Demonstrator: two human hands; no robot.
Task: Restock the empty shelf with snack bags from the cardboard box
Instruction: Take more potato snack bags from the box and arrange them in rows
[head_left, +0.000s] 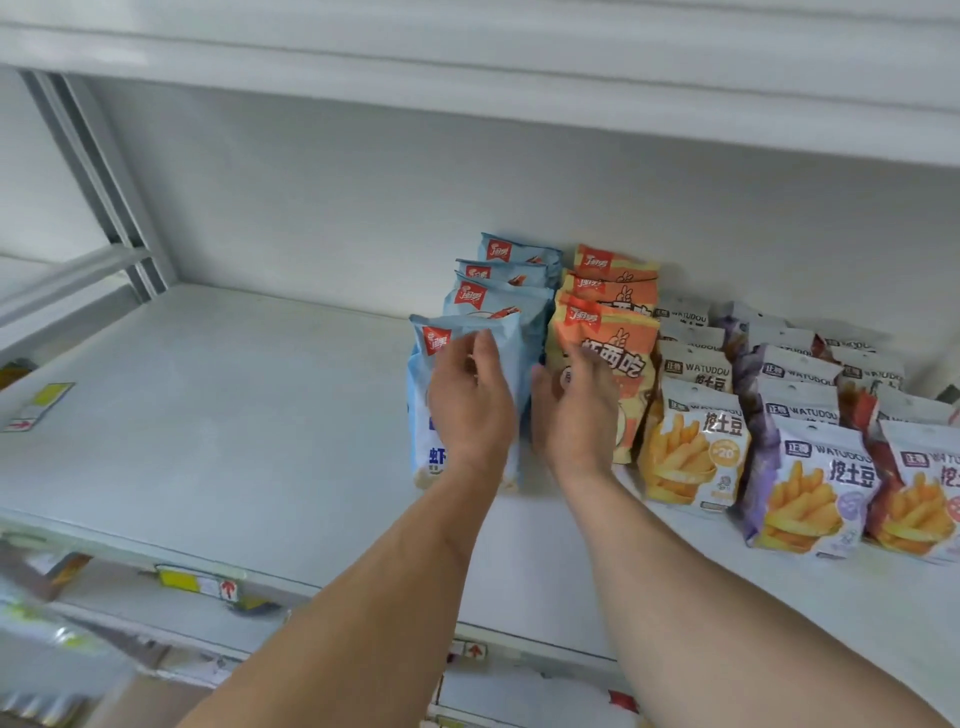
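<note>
A white shelf (218, 415) carries rows of snack bags on its right half. The front bag of the blue row (498, 343) stands upright, and my left hand (470, 400) lies against its face with fingers spread and relaxed. My right hand (576, 410) is beside it, fingers straight, touching the front bag of the orange row (618, 343). More blue bags (509, 270) and orange bags (613, 267) stand behind. The cardboard box is out of view.
Right of the orange row stand rows of fry-snack bags: yellow (696, 447), purple (810, 488) and red (919, 493). The upper shelf board (467, 57) hangs overhead. Price tags (197, 582) line the front rail. A grey upright (98, 171) bounds the left.
</note>
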